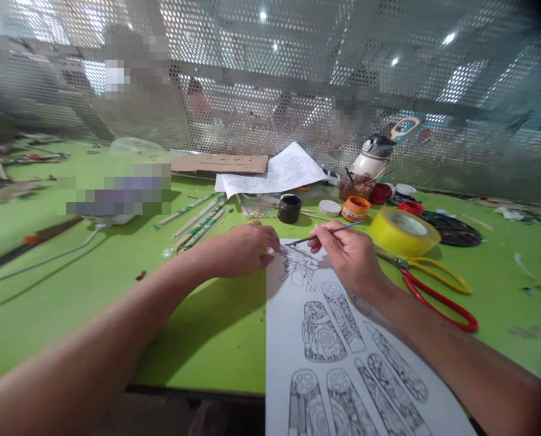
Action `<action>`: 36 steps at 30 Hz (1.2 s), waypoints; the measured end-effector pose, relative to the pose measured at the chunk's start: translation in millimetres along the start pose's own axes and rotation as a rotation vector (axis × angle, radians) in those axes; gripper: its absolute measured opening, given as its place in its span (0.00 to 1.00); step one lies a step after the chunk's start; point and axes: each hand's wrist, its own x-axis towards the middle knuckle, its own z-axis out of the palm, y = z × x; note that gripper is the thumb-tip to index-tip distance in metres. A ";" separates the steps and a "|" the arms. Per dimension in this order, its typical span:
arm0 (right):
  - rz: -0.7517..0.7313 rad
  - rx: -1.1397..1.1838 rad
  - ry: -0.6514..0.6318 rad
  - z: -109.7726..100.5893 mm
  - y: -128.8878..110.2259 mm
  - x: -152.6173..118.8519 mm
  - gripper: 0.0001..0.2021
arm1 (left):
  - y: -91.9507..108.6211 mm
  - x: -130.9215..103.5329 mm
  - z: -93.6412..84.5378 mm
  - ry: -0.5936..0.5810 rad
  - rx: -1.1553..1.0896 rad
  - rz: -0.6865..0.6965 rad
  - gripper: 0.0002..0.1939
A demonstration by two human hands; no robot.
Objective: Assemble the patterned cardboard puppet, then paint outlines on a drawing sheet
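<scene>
A thin dark brush with a blue end is pinched in my right hand, its tip over the top of a white sheet printed with line drawings. Beside that tip, my left hand rests at the sheet's upper left corner, fingers bent together; whether they hold something small is hidden. Just beyond the hands stand a black paint jar and an open orange paint jar.
Right of my right hand lie yellow tape, scissors with red and yellow handles and a dark palette. Patterned sticks, cardboard, another drawing and a bottle sit farther back, before a perforated screen.
</scene>
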 end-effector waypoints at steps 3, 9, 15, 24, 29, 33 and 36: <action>0.006 0.015 0.010 -1.4 -1.3 0.2 0.12 | -0.4 -0.6 0.2 0.006 -0.001 0.012 0.14; 0.000 0.039 0.033 -0.7 -1.8 -0.6 0.12 | -0.8 -0.1 0.4 0.006 0.003 0.008 0.14; -0.005 0.012 0.011 1.8 0.5 -0.6 0.11 | -0.7 0.6 0.3 -0.002 0.005 0.009 0.14; 0.000 0.021 -0.010 0.9 -0.1 -0.3 0.12 | 0.7 1.1 -1.1 0.001 0.012 0.020 0.13; 0.004 0.038 0.039 -0.6 -1.0 0.2 0.12 | 1.0 -0.1 -1.7 -0.007 0.007 0.002 0.13; -0.008 0.037 0.028 0.4 -0.3 0.0 0.12 | 0.3 -0.6 -0.9 -0.003 0.002 0.012 0.14; -0.008 0.021 0.008 1.7 0.9 0.1 0.12 | -0.3 0.1 -0.3 0.004 0.001 0.017 0.13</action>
